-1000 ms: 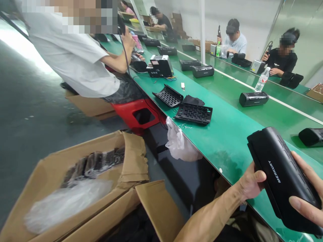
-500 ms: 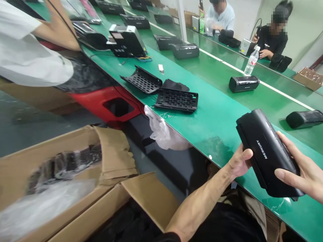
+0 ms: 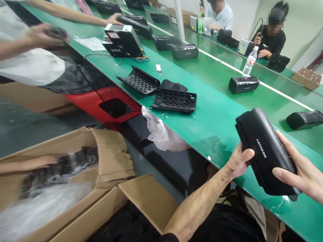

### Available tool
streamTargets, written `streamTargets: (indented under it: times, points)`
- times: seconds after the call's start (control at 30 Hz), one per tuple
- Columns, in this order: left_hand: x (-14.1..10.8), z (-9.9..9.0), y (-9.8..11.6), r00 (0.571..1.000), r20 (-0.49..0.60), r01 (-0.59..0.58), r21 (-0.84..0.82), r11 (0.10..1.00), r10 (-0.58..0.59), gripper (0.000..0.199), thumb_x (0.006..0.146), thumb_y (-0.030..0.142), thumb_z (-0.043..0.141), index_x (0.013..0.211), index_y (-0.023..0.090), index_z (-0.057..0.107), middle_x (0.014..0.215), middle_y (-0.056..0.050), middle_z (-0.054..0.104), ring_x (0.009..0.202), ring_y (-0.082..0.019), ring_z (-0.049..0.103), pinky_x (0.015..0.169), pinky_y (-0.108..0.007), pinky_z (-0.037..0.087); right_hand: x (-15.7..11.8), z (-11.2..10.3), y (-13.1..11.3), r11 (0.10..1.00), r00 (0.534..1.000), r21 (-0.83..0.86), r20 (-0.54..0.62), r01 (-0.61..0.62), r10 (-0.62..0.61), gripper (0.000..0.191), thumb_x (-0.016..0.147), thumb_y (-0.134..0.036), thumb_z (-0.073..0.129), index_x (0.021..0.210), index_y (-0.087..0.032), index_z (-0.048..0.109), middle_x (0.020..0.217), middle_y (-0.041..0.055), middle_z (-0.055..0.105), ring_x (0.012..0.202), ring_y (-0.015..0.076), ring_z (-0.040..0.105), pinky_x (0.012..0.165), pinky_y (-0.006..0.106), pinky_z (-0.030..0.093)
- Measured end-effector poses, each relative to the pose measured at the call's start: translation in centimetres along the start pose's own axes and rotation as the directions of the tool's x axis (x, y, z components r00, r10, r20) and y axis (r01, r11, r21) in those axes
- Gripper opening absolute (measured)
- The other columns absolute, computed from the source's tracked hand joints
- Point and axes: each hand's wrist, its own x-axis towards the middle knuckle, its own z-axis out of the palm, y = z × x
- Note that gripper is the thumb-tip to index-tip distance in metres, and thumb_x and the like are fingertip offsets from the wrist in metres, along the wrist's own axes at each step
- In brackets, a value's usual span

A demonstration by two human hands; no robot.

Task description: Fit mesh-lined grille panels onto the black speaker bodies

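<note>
we look along a long green assembly bench (image 3: 214, 141), with a second green bench (image 3: 285, 85) beyond it, where two seated co-workers (image 3: 271, 37) each hold a tool upright. at lower left, an open cardboard carton (image 3: 108, 158) has its flaps folded outward. inside lie black items wrapped in clear plastic (image 3: 60, 168), and a loose plastic sheet (image 3: 42, 210) covers the near part of the carton. a co-worker's bare forearm (image 3: 25, 164) stretches across the carton towards the wrapped items. a red plastic stool (image 3: 101, 104) stands beside the bench, and a white plastic bag (image 3: 158, 132) hangs over the bench's near edge.

on the bench, a black perforated grille panel (image 3: 174, 101) lies near the bag, and a second one (image 3: 138, 80) lies just beyond it, with a piece of black cloth (image 3: 173, 85) between them. our left hand (image 3: 239, 161) and right hand (image 3: 302, 171) hold a black speaker body (image 3: 264, 153), printed "mercury", over the near part of the bench. we grip it with both hands spread wide around its sides, without pinching: the left hand holds the lower side and the right fingers lie across the far side.
</note>
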Motion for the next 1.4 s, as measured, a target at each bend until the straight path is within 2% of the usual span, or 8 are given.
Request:
streamTargets:
  times: [0.3, 0.47, 0.57, 0.7, 0.87, 1.03, 1.13, 1.4]
  points:
    - [0.7, 0.8, -0.9, 0.999, -0.001, -0.042, 0.01, 0.999, 0.042, 0.086, 0.069, 0.061, 0.095, 0.136, 0.016, 0.067, 0.128, -0.019, 0.077, 0.127, -0.045, 0.067, 0.11, -0.057, 0.051, 0.0, 2.1, 1.3, 0.992, 0.995, -0.084, -0.007, -0.099, 0.099, 0.103, 0.094, -0.072, 0.061, 0.176, -0.035, 0.011, 0.159, 0.015, 0.056, 0.116, 0.0403, 0.074, 0.094, 0.057, 0.062]
    - [1.3, 1.1, -1.1, 0.996, -0.045, -0.072, 0.009, 0.997, 0.072, 0.085, 0.066, 0.065, 0.094, 0.13, 0.013, 0.071, 0.126, -0.02, 0.077, 0.127, -0.046, 0.067, 0.111, -0.059, 0.051, 0.8, 0.9, 2.2, 0.996, 0.999, -0.09, 0.046, -0.001, 0.006, 0.1, 0.095, -0.067, 0.064, 0.175, -0.036, 0.013, 0.164, 0.0147, 0.049, 0.13, 0.0414, 0.066, 0.104, 0.06, 0.058]
    - [1.8, 1.3, -0.8, 0.987, -0.1, -0.125, -0.001, 0.992, 0.124, 0.089, 0.062, 0.066, 0.096, 0.13, 0.015, 0.07, 0.13, -0.019, 0.076, 0.13, -0.045, 0.066, 0.112, -0.057, 0.05, -0.3, 1.8, 3.3, 0.995, 0.982, -0.031, -0.16, 0.097, -0.101, 0.104, 0.09, -0.067, 0.072, 0.174, -0.037, 0.019, 0.17, 0.0147, 0.037, 0.144, 0.0455, 0.053, 0.111, 0.065, 0.052]
    - [2.6, 1.7, -1.2, 0.956, -0.213, -0.208, -0.01, 0.978, 0.201, 0.097, 0.063, 0.069, 0.095, 0.141, 0.019, 0.064, 0.134, -0.017, 0.075, 0.131, -0.041, 0.066, 0.113, -0.054, 0.051, -1.0, 6.8, 4.4, 0.987, 0.841, 0.014, -0.525, 0.163, -0.132, 0.115, 0.083, -0.064, 0.082, 0.172, -0.034, 0.016, 0.173, 0.0171, 0.024, 0.155, 0.0504, 0.035, 0.117, 0.075, 0.04]
    - [2.4, 0.3, -0.5, 0.973, -0.124, -0.185, 0.091, 0.978, 0.196, 0.101, 0.068, 0.076, 0.088, 0.149, 0.022, 0.059, 0.148, -0.018, 0.066, 0.139, -0.042, 0.06, 0.113, -0.054, 0.05, 0.5, 9.4, 4.2, 0.952, 0.635, 0.021, -0.75, 0.306, -0.187, 0.083, 0.083, -0.05, 0.085, 0.151, -0.03, 0.042, 0.159, 0.0177, 0.045, 0.148, 0.0468, 0.044, 0.119, 0.077, 0.032]
    - [2.0, -3.3, 8.4, 0.972, 0.068, -0.229, 0.497, 0.837, 0.226, 0.128, 0.053, 0.072, 0.098, 0.163, 0.04, 0.04, 0.178, -0.015, 0.027, 0.157, -0.045, 0.036, 0.116, -0.055, 0.045, -1.5, 5.2, 4.7, 0.917, 0.791, 0.368, -0.602, 0.153, 0.11, 0.086, 0.078, -0.056, 0.087, 0.15, -0.029, 0.047, 0.159, 0.0153, 0.05, 0.142, 0.0463, 0.051, 0.115, 0.062, 0.044]
    - [2.6, -3.0, 13.2, 0.939, 0.317, -0.329, 0.708, 0.624, 0.134, 0.132, 0.049, 0.048, 0.107, 0.164, 0.041, 0.041, 0.175, -0.011, 0.035, 0.156, -0.043, 0.037, 0.124, -0.053, 0.037, -2.6, 4.0, 5.1, 0.866, 0.869, 0.483, -0.478, 0.134, 0.132, 0.083, 0.077, -0.056, 0.087, 0.147, -0.031, 0.05, 0.16, 0.0126, 0.051, 0.141, 0.0445, 0.053, 0.109, 0.052, 0.05]
    - [3.0, -0.8, 11.7, 0.952, 0.276, -0.301, 0.767, 0.567, 0.132, 0.095, 0.064, 0.045, 0.096, 0.15, 0.028, 0.057, 0.135, -0.009, 0.063, 0.105, -0.028, 0.063, 0.094, -0.037, 0.053, -1.7, 4.7, 6.5, 0.815, 0.904, 0.566, -0.403, 0.122, 0.144, 0.078, 0.081, -0.057, 0.081, 0.148, -0.033, 0.049, 0.158, 0.0115, 0.054, 0.132, 0.0386, 0.061, 0.099, 0.042, 0.056]
